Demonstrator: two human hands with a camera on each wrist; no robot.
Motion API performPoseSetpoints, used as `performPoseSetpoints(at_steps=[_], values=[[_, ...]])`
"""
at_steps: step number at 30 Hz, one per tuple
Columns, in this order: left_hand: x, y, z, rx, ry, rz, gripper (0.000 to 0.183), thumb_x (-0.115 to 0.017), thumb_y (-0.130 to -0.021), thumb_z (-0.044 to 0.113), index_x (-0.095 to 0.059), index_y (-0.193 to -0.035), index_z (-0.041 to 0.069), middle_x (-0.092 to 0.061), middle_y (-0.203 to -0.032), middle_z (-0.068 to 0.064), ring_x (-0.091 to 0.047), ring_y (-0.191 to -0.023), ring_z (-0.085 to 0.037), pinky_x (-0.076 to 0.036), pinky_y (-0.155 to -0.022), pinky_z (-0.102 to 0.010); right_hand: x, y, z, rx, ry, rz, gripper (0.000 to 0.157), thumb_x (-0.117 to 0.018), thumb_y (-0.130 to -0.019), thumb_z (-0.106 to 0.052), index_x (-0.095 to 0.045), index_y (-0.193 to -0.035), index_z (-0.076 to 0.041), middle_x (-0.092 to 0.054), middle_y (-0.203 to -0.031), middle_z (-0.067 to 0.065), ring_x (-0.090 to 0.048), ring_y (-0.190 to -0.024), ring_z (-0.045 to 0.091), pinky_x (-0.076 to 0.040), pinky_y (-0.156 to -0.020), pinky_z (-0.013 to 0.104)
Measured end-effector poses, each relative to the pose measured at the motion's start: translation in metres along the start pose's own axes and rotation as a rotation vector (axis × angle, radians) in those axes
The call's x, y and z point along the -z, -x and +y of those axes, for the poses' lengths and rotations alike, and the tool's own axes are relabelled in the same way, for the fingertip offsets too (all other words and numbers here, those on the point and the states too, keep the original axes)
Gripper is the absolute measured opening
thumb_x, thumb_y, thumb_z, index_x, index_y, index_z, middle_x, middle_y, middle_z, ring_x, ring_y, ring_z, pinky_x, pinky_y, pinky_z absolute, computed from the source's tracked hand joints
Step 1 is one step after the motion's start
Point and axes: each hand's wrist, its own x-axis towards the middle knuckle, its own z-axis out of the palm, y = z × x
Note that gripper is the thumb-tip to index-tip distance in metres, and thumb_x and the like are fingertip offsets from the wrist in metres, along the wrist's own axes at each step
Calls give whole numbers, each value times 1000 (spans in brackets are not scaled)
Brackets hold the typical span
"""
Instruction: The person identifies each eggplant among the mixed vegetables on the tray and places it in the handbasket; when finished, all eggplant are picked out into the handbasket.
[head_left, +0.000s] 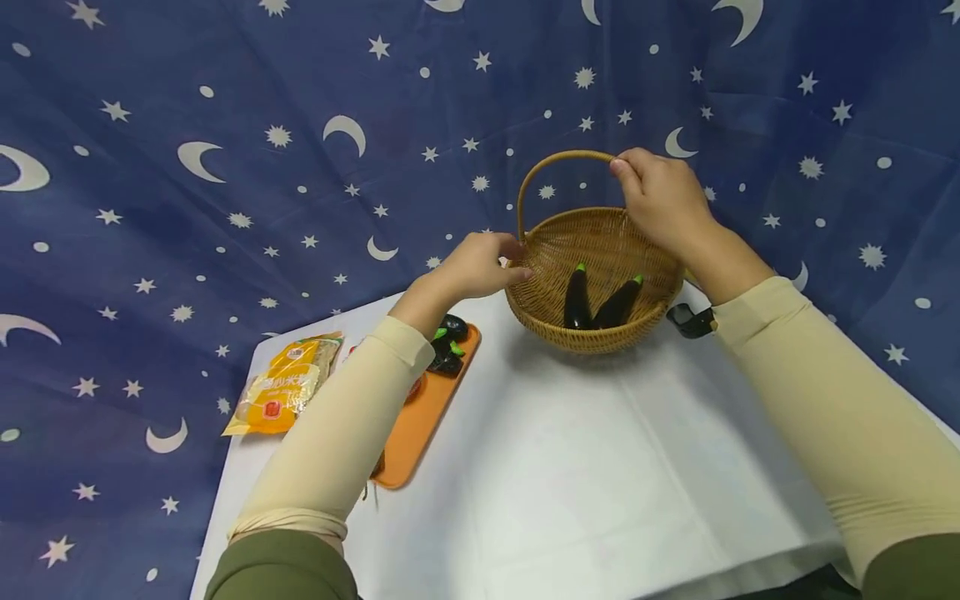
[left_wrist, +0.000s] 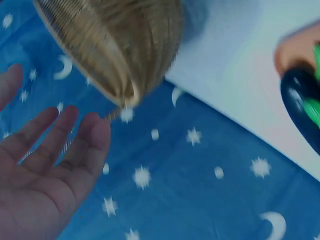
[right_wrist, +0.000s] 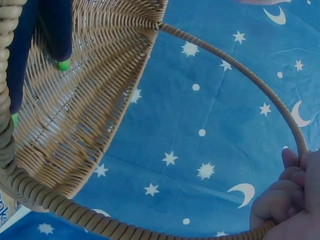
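Note:
My right hand grips the top of the arched handle of a brown wicker basket. The basket is tilted so its inside faces me, low over the white table. Two dark eggplants, a left one and a right one, lie in it with their green tips up. At the basket's left side, my left hand has its fingers loosely spread near the rim and the foot of the handle. In the left wrist view its palm holds nothing.
An orange tray on the table's left bears dark vegetables with green parts, partly hidden by my left forearm. A yellow food package lies beyond it. A black object shows by my right wrist. Star-patterned blue cloth hangs behind.

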Motion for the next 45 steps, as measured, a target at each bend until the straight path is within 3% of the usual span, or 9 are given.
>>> performPoseSetpoints(at_steps=[5,9,16,24,30,45], values=[[26,37,-25,95,56,46,56,-65,-98,40,-54,-142,8,-58,-139,-10,-58,-120,-26,-49,-100,-40,-1,-1,-2,13,-1,0,50,-33,-111,-37,-58,-130,1,-60,-99,23,-52,-90,40,-40,-81,54],[38,66,-46,150,50,76,56,-67,-97,39,-54,-142,8,-57,-140,-9,-58,-119,-25,-48,-101,-40,-1,-1,-3,13,3,0,51,-32,-111,-36,-58,-131,3,-59,-100,25,-51,-90,41,-39,-81,54],[46,106,-76,218,70,122,55,-68,-96,36,-56,-140,7,-58,-138,-11,-57,-120,-29,-48,-101,-44,-2,-2,-7,-5,13,-15,54,-30,-110,-38,-56,-134,3,-61,-110,28,-52,-96,43,-39,-86,57],[46,137,-96,316,136,149,58,-68,-95,40,-54,-143,11,-57,-139,-8,-56,-119,-26,-50,-99,-45,-2,0,-2,-5,33,7,54,-30,-111,-38,-58,-131,3,-62,-105,28,-51,-82,41,-35,-71,48],[40,158,-119,348,138,179,58,-69,-95,40,-55,-142,9,-57,-138,-12,-55,-122,-31,-50,-99,-48,-5,-2,-9,-7,31,-14,55,-29,-110,-39,-57,-133,3,-61,-110,28,-50,-84,40,-34,-71,48],[0,160,-175,412,234,169,56,-69,-95,35,-55,-140,5,-57,-137,-17,-52,-127,-36,-47,-103,-49,-5,-3,-10,-26,25,-2,55,-29,-110,-39,-56,-135,3,-59,-112,28,-50,-100,44,-37,-87,57]])
